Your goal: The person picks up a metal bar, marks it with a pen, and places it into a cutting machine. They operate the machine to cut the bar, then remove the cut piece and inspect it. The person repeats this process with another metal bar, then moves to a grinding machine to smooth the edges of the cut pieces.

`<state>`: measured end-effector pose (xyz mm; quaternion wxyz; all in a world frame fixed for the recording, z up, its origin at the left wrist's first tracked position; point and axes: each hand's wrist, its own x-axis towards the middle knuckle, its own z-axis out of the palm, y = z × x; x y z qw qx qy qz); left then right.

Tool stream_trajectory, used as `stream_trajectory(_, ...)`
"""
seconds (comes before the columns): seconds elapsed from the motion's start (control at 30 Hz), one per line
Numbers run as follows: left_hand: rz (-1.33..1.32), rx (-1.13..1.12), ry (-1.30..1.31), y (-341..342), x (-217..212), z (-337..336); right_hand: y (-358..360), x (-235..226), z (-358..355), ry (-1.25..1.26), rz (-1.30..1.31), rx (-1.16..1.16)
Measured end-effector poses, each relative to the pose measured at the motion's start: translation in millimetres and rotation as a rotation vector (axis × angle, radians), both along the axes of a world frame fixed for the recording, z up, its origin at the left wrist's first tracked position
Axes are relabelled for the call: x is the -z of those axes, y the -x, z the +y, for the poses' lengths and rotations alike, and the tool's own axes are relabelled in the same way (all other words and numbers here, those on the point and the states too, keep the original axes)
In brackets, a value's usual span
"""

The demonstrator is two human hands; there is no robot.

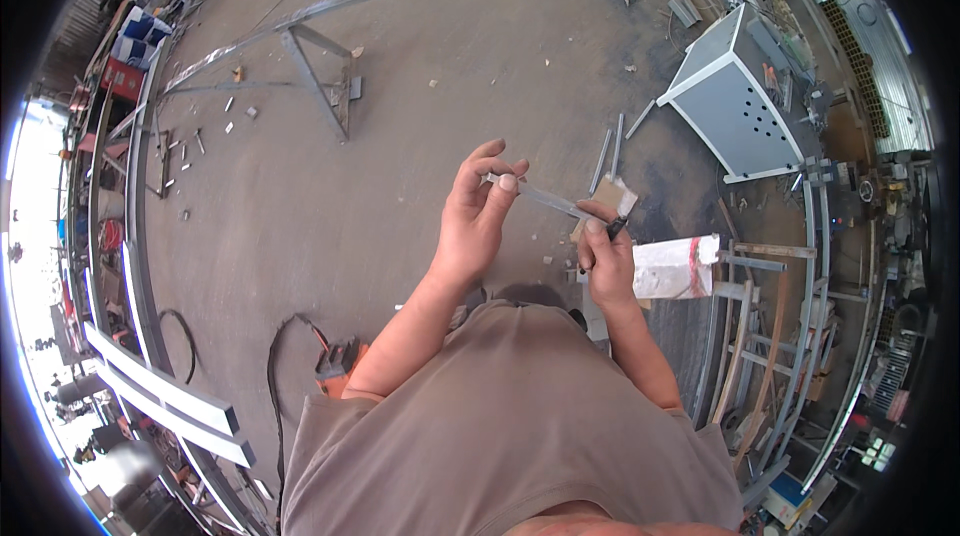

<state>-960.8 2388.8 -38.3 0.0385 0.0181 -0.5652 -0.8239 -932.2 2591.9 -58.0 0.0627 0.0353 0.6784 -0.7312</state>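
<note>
While standing over concrete floor [400,196], left hand [478,216] pinching far end of thin metal strip [548,201], long axis slanting down-right; right hand [606,261] closed on dark marker [616,227] touching strip's near end, left of white block [678,266].

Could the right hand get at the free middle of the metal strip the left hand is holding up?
Probably yes. The left hand pinches the metal strip at one end, the right hand, shut on a dark marker, is at the other end, and nothing lies across the bare middle.
</note>
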Motion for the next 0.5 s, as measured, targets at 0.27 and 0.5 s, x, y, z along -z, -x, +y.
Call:
stream_trajectory(0.27,-0.185,0.015,-0.067,232.5,-3.2,-2.6,233.3,17.4,5.0,-0.323,0.308,0.041)
stream_trajectory(0.5,-0.176,0.060,0.303,457.9,10.9,0.6,468.5,42.7,33.6,-0.021,0.036,-0.029)
